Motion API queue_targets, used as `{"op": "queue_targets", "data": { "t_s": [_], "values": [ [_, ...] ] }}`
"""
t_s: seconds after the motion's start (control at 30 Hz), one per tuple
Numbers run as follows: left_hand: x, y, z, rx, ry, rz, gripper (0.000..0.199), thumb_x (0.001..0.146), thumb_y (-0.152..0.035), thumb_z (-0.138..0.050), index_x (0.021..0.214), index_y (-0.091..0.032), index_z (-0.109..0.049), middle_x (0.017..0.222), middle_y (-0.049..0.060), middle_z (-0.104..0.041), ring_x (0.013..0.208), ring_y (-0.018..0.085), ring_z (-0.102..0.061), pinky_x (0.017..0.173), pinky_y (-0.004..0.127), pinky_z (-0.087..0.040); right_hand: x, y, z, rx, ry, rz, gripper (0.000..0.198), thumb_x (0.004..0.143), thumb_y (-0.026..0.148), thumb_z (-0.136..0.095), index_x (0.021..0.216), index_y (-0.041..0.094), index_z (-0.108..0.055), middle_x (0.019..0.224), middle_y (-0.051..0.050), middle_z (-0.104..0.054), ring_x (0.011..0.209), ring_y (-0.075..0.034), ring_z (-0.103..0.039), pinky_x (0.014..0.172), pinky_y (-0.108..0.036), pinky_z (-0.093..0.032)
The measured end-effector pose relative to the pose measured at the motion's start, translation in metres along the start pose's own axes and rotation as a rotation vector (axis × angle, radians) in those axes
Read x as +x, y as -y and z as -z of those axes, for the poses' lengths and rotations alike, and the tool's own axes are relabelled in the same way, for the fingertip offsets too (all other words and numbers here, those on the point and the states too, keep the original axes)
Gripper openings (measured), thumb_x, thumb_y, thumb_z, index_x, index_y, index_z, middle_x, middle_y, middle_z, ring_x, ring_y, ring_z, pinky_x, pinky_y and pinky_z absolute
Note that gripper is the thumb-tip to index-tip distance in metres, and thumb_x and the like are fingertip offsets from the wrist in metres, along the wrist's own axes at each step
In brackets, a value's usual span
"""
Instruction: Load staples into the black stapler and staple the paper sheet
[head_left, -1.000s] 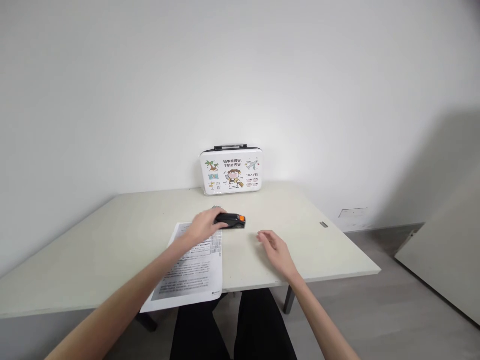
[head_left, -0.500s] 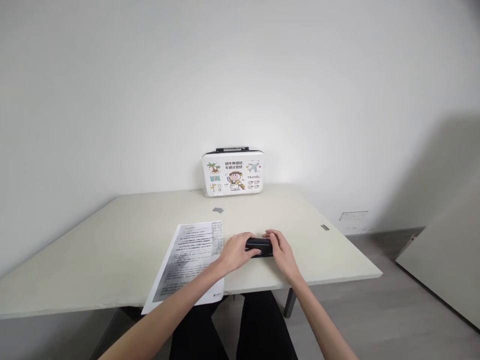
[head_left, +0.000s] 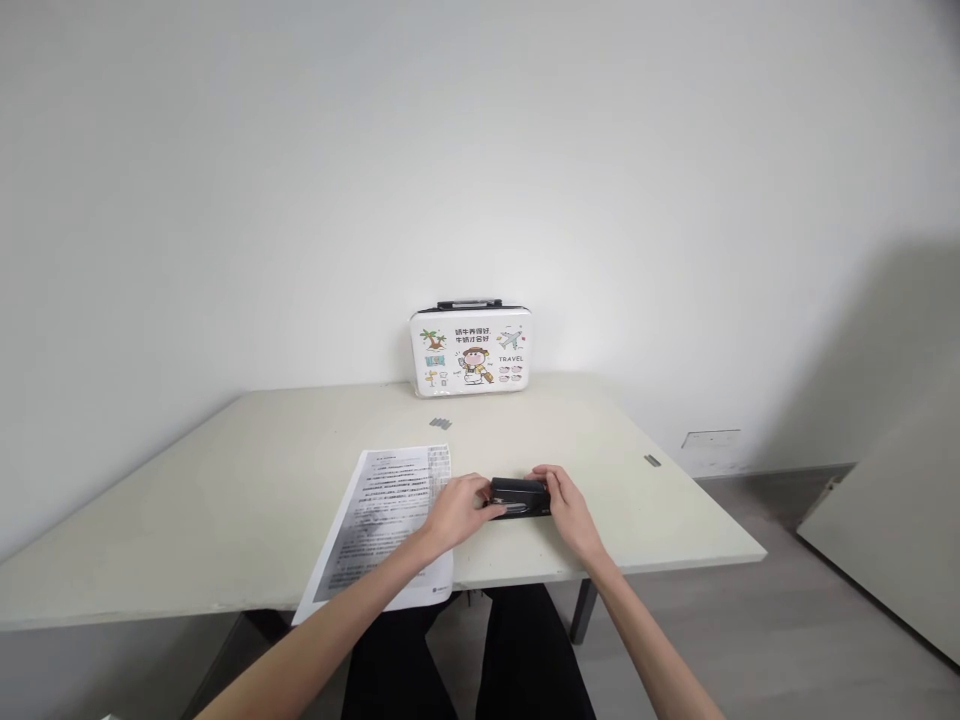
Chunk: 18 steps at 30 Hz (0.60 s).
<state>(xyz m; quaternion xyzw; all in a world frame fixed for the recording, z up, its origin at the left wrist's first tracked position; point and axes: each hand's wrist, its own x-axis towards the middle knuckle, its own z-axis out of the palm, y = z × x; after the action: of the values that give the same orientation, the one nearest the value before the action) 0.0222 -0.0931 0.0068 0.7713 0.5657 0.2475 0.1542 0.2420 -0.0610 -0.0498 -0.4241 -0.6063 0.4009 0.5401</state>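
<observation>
Stapler (head_left: 519,489) pinched at either end by your left hand (head_left: 457,508) and right hand (head_left: 571,510), apparently being adjusted, next needing steady support

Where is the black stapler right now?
In the head view, the black stapler is right of the printed sheet, near the front edge of the table, held between the left hand and the right hand.

The stapler (head_left: 519,490) is near the front of the table (head_left: 225,480); left of it, paper (head_left: 375,540) overhangs the front edge. Small strips (head_left: 440,423) lie behind, then the case (head_left: 472,350) by the wall (head_left: 480,150).
</observation>
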Motion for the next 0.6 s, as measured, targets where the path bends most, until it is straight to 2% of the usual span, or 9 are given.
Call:
{"op": "queue_targets", "data": {
  "t_s": [0.3, 0.6],
  "values": [
    [-0.009, 0.001, 0.007, 0.060, 0.004, 0.007, 0.021, 0.091, -0.043, -0.075, 0.089, -0.022, -0.073, 0.101, 0.003, -0.074, 0.095, 0.025, -0.071, 0.078, 0.034, -0.051, -0.007, 0.012, -0.002, -0.047, 0.035, -0.051, 0.055, 0.100, 0.072, -0.041, 0.112, 0.024, -0.068, 0.118, -0.011, -0.078, 0.114, -0.029, -0.071, 0.101, -0.041, -0.053],
    [-0.020, 0.008, 0.023, 0.103, 0.010, -0.020, 0.024, 0.097, -0.046, -0.070, 0.096, -0.023, -0.075, 0.104, 0.004, -0.076, 0.099, 0.026, -0.071, 0.082, 0.035, -0.050, -0.008, 0.016, -0.002, -0.105, 0.045, -0.038, 0.050, 0.103, 0.065, -0.039, 0.105, 0.025, -0.068, 0.115, -0.009, -0.078, 0.108, -0.028, -0.071, 0.098, -0.041, -0.051]
  ]
}}
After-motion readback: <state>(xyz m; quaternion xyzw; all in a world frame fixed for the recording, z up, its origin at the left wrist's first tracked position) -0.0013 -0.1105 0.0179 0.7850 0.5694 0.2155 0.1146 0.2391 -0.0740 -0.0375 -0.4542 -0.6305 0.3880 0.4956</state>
